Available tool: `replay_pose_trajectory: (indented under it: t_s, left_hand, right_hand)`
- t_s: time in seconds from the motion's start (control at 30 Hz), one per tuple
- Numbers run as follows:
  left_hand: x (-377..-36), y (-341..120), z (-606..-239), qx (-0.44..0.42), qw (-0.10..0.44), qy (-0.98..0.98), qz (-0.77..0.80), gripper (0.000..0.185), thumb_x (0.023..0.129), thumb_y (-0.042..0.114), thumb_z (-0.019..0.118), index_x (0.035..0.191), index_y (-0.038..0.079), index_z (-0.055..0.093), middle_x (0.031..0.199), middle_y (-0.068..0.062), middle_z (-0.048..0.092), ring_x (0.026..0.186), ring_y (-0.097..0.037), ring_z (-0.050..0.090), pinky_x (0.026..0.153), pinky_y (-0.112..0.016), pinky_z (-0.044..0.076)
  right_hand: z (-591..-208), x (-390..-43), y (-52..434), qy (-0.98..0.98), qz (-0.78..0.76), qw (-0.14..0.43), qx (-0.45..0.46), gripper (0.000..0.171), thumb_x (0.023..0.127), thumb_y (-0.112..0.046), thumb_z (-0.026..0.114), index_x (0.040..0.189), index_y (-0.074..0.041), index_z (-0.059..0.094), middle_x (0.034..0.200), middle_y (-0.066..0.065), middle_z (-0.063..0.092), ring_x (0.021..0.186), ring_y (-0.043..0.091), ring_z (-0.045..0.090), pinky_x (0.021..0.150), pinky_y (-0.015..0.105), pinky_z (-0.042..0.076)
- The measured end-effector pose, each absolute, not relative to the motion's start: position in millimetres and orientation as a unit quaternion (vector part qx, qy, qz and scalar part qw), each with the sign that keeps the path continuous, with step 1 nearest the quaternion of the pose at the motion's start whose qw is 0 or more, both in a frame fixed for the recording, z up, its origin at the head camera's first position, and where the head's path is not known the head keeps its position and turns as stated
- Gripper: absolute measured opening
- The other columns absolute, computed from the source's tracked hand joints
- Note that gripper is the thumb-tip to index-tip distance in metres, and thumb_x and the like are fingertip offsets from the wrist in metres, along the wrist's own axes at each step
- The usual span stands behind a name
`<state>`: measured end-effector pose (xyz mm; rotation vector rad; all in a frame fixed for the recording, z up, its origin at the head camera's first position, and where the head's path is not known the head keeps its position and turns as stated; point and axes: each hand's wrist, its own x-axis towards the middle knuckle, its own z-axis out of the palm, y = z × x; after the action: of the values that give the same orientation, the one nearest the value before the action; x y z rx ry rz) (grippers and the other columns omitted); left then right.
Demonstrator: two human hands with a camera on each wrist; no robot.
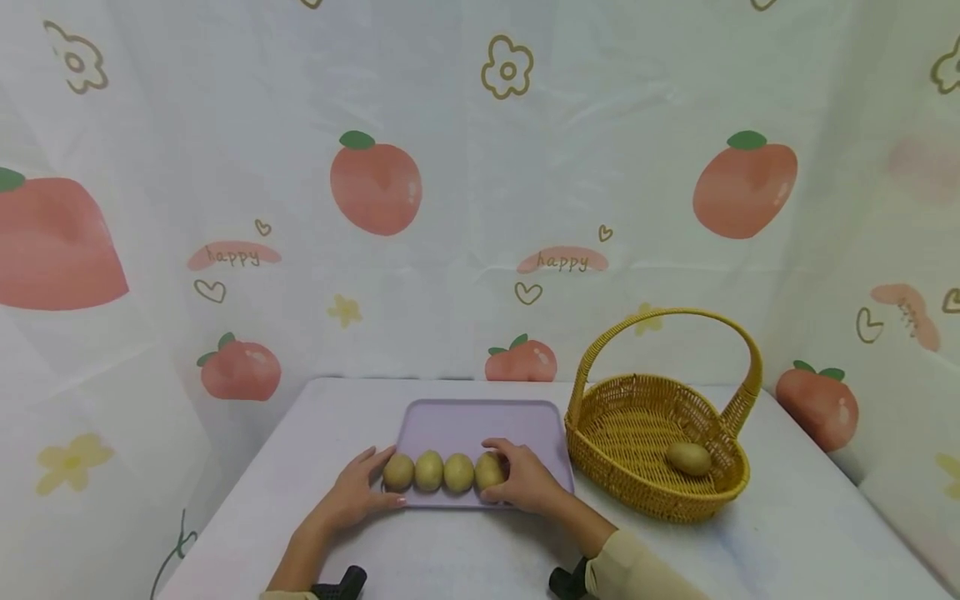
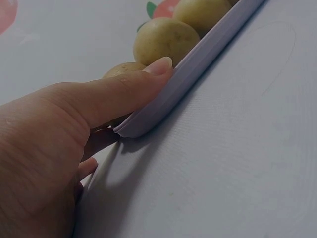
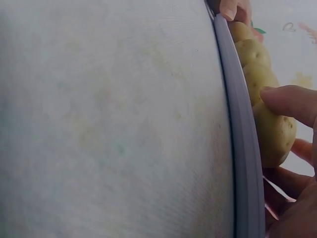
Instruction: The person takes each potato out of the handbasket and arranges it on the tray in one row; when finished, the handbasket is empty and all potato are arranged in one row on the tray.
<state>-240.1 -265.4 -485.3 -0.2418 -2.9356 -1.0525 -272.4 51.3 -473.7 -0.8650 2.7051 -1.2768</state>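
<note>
Several potatoes lie side by side in a row along the front of a shallow lilac tray. My right hand holds the rightmost potato, thumb on its near side and fingers round the far side. At the tray's front left corner, my left hand grips the edge. Its thumb lies over the rim, beside the leftmost potato, and the other fingers are partly hidden around the corner. That potato is mostly covered by the thumb in the left wrist view.
A yellow wicker basket with a tall arched handle stands right of the tray. One potato lies inside it. The white table backs onto a printed fabric sheet. A thin dark cord hangs at the left.
</note>
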Motion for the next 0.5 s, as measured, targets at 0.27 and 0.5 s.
replay_pose_trajectory:
  t_s: [0.27, 0.5]
  left_hand:
    - [-242, -265, -486, -0.073, 0.007, -0.938, -0.339, 0.095, 0.069, 0.045, 0.085, 0.145, 0.005, 0.045, 0.147, -0.035, 0.031, 0.134, -0.054, 0.027, 0.106, -0.068, 0.023]
    - [-241, -264, -484, -0.073, 0.006, -0.938, -0.339, 0.095, 0.069, 0.044, 0.085, 0.145, 0.005, 0.045, 0.147, -0.034, 0.031, 0.135, -0.054, 0.027, 0.106, -0.067, 0.023]
  right_hand:
    - [-470, -271, 57, 0.861, -0.412, 0.022, -0.297, 0.080, 0.071, -0.022, 0.088, 0.138, -0.002, 0.049, 0.124, 0.016, 0.061, 0.114, 0.032, 0.056, 0.099, 0.051, 0.042]
    - [-451, -264, 69, 0.863, -0.394, 0.020, -0.316, 0.074, 0.073, -0.018, 0.085, 0.137, -0.004, 0.051, 0.129, 0.017, 0.057, 0.115, 0.036, 0.055, 0.094, 0.053, 0.046]
